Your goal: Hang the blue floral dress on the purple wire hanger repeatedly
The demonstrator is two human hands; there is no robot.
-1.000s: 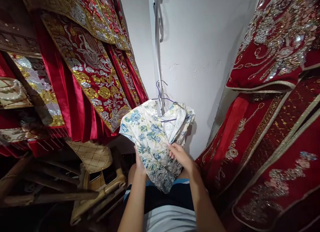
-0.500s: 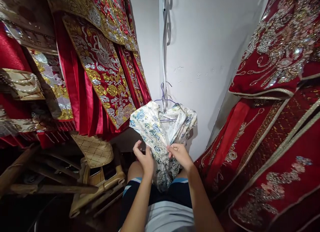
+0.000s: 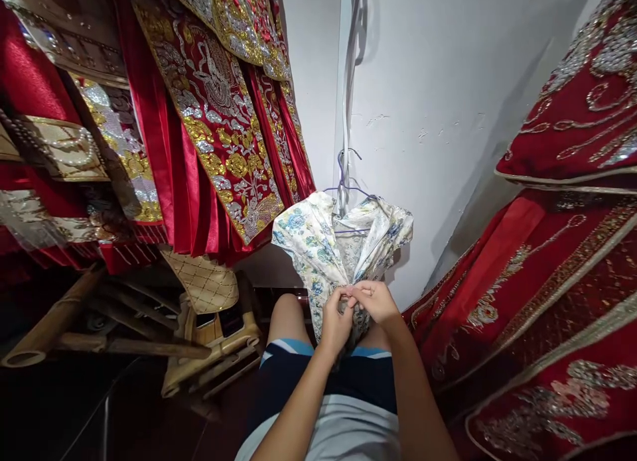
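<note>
A white garment with blue and yellow flowers hangs on a thin purple hanger in front of me. Both hands meet at the front of the garment, below its open neckline. My left hand is closed, thumb and fingers pinching the fabric at the centre. My right hand pinches the cloth at the same spot, its fingertips touching those of my left hand. The exact bit of fabric between the fingertips is too small to make out. The garment's lower part hangs between my knees, partly behind my hands.
Red embroidered costumes with gold and silver hang at the left. More beaded red garments hang close on the right. A bamboo chair stands at the lower left. Behind the hanger is a pale wall with white straps.
My left hand has moved right from beside the garment and closed on the cloth next to my right hand. The neckline is drawn together lower down. The view has shifted slightly.
</note>
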